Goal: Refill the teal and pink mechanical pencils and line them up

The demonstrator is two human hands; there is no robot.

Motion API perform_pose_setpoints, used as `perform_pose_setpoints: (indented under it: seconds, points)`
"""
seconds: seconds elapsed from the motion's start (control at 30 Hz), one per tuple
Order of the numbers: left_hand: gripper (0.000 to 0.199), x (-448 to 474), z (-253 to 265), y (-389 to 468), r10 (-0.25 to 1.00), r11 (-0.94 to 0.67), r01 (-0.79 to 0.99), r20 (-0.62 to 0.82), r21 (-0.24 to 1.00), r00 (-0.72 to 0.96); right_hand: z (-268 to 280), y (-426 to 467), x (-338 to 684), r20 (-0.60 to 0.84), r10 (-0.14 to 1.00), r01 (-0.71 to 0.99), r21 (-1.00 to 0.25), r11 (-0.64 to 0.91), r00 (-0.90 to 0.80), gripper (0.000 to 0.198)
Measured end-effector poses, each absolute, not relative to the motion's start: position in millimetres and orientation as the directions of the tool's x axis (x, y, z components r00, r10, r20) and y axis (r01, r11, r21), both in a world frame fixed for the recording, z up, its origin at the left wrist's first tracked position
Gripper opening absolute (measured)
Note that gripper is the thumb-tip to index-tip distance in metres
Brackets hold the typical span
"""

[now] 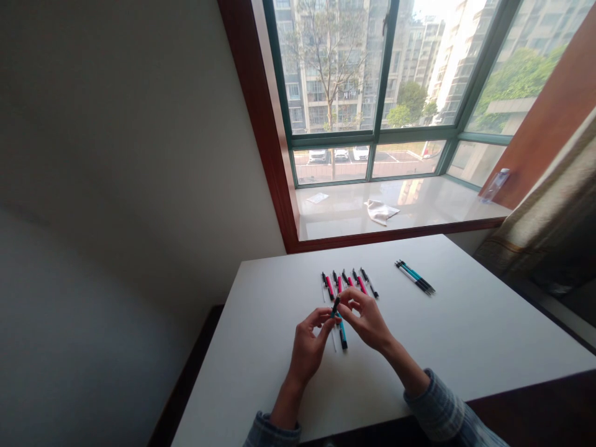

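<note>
Near the middle of the table [261, 323], my left hand [307, 347] pinches the lower end of a short black pen part [336, 305], which is held tilted. My right hand [367, 320] has thumb and forefinger closed at its upper end. Just below the fingers lies a blue pen barrel [343, 335] with a black end, its upper part covered by the hands. A thin white refill [334, 341] lies to its left. Beyond the hands is a row of pen pieces: pink barrels [329, 287], black sections [364, 274] and thin refills, partly hidden by my right hand.
Several blue, white and black pens [415, 277] lie side by side at the right rear. Behind the table, the window sill [335, 220] holds a crumpled white tissue [380, 212], a flat white paper [317, 198] and a clear bottle [496, 185]. A wall borders the left.
</note>
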State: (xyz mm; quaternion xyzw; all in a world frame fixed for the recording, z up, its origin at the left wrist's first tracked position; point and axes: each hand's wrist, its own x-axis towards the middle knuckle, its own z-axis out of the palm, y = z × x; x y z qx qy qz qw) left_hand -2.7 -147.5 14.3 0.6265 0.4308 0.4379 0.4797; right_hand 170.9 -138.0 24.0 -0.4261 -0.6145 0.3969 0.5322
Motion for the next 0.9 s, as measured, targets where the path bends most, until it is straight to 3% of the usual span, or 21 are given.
perform_pose_setpoints:
  seconds: [0.17,0.3,0.47,0.6,0.77,0.9]
  points:
    - [0.027,-4,13,-147,0.959,-0.167,0.022,0.157,0.986,0.236,35,-139,162,0.339,0.94,0.066,-0.938,0.341,-0.045,0.019]
    - [0.027,-5,12,-147,0.96,-0.148,-0.066,0.159,0.987,0.23,43,-141,156,0.352,0.934,0.019,-0.935,0.354,-0.062,0.045]
    - [0.03,-8,12,-148,0.969,-0.121,-0.062,0.131,0.991,0.208,47,-142,150,0.365,0.93,0.034,-0.93,0.366,-0.036,0.043]
    - [0.03,-10,12,-149,0.973,-0.108,-0.063,0.118,0.992,0.197,48,-144,147,0.356,0.933,0.008,-0.934,0.357,-0.053,0.06]
    - [0.033,-11,15,-150,0.978,-0.085,-0.089,0.1,0.992,0.183,49,-145,146,0.373,0.927,0.046,-0.926,0.374,-0.028,0.05]
    - [0.031,-11,16,-151,0.975,-0.081,-0.104,0.1,0.991,0.198,50,-144,146,0.378,0.925,0.097,-0.92,0.38,-0.032,0.053]
